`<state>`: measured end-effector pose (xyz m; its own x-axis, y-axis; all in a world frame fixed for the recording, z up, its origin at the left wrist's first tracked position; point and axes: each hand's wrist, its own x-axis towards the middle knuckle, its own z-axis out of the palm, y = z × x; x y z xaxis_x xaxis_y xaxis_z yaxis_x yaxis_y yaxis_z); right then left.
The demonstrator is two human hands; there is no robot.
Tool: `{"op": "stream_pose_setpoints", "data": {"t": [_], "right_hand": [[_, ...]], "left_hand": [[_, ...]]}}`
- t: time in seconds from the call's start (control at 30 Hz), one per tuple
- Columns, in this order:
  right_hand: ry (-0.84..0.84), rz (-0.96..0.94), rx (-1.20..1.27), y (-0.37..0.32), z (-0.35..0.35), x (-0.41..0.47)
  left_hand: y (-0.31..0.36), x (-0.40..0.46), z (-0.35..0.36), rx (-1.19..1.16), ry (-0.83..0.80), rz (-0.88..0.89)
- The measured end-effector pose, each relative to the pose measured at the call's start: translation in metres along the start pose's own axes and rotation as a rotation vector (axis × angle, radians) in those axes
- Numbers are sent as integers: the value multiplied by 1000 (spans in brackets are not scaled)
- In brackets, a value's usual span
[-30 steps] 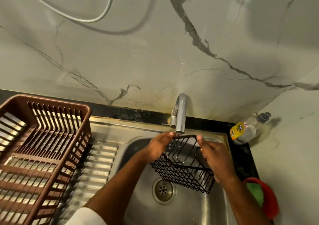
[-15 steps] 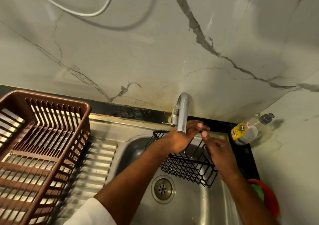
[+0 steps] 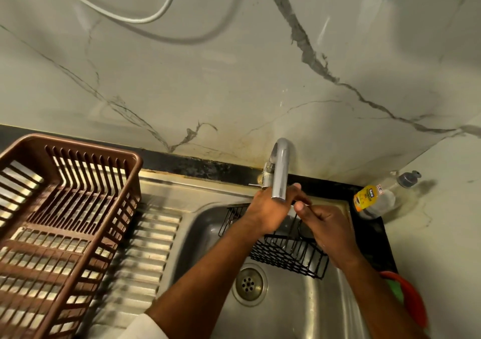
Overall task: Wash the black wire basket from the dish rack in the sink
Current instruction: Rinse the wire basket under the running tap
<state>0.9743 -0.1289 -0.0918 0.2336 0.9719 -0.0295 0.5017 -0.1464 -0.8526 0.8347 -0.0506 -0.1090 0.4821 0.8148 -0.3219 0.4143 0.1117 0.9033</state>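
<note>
Marble-veined wall panels back one stainless-steel sink [image 3: 299,310] with a ribbed drainboard. One brown slotted plastic dish rack [image 3: 65,224] sits at the sink's left end. One black wire basket [image 3: 289,255] hangs over the basin under one curved chrome tap [image 3: 280,172]. Left hand [image 3: 268,213] and right hand [image 3: 325,229] each grip its upper rim. One clear soap bottle [image 3: 374,198] lies in the worktop's rear right corner.

— What is up at twelve o'clock?
— A pale marble wall [image 3: 234,83] with dark cracks, and a white cable [image 3: 145,19] looping.
— And at three o'clock?
— Another marble wall [image 3: 447,229], making a corner.
</note>
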Motion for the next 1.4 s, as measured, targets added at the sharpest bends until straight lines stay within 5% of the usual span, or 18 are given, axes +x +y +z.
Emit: {"op": "stream_pose_setpoints", "data": {"t": [0.2,0.33,0.73,0.9,1.03,1.13,1.27,1.4], "right_hand": [[-20,5,59,2,1,0],[-62,-19,80,4,4,-6],[69,129,318,21,-43,-13],[146,193,387,22,-47,-13],[68,144,364,24,-29,-8],[41,135,387,22,-18,-14],[30,199,539,26,-17,-19],[105,180,431,26,-28,-20]], "left_hand": [[-1,-3,2,1,106,-93],[-7,-12,-7,37,53,-8],[-87,18,-35,-49,177,-164],[-42,11,-36,269,144,56],[4,2,0,74,-45,37],[32,-3,18,146,-152,152],[35,-10,8,133,-171,143],[-3,-6,-19,181,-18,77]]}}
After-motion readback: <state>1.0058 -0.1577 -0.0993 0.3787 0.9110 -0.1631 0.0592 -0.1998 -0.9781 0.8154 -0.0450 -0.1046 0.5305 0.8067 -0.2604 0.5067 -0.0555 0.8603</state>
